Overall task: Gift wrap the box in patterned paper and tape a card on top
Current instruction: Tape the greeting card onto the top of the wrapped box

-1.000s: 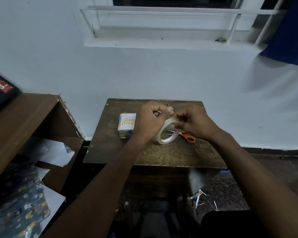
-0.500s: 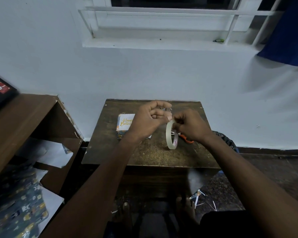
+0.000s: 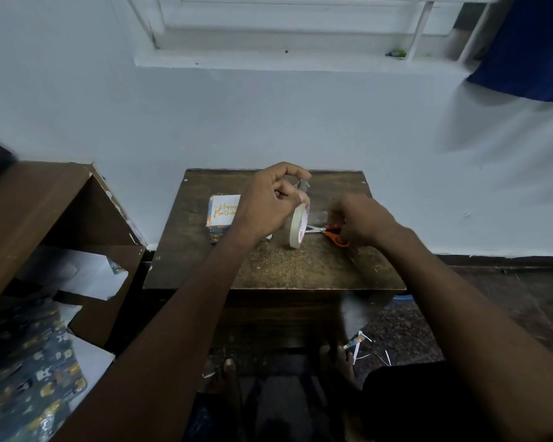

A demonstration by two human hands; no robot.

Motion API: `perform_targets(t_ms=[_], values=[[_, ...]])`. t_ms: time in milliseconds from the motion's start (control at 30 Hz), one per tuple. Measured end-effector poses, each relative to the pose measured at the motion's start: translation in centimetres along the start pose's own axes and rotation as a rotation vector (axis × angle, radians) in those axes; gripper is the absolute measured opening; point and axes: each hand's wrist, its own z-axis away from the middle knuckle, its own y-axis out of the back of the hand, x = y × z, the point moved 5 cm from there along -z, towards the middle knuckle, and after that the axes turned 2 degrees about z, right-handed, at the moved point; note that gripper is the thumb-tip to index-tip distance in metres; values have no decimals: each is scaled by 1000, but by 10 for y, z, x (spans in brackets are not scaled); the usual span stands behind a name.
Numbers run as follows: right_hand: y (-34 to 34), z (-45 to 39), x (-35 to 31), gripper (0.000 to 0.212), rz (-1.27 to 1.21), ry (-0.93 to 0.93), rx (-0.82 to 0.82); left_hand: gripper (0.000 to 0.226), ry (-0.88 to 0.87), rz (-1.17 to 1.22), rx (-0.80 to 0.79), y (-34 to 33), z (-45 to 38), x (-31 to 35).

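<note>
While my left hand (image 3: 273,202) hangs above the small wooden table (image 3: 268,269) with its fingers curled, pinching the tape roll (image 3: 298,227) at its top so the roll stands on edge over the tabletop, my right hand (image 3: 359,220) is down at the orange-handled scissors (image 3: 331,232), fingers curled over the handles, though I cannot tell whether they truly grip them. Just left of my left wrist the wrapped box (image 3: 219,229) sits on the table, the birthday card (image 3: 223,210) lying on top of it.
</note>
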Motion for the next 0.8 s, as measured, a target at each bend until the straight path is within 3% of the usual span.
perform_targets(t_ms=[133, 500, 600, 800], values=[[-3, 3, -7, 14, 54, -8, -9, 34, 10, -59, -17, -2, 0, 2], [-7, -7, 11, 35, 13, -37, -54, 39, 39, -83, -11, 3, 0, 0], [12, -7, 19, 24, -116, 16, 12, 40, 56, -62, -24, 4, -1, -1], [41, 11, 28, 35, -495, 126, 32, 43, 66, -53, -58, 3, -2, 0]])
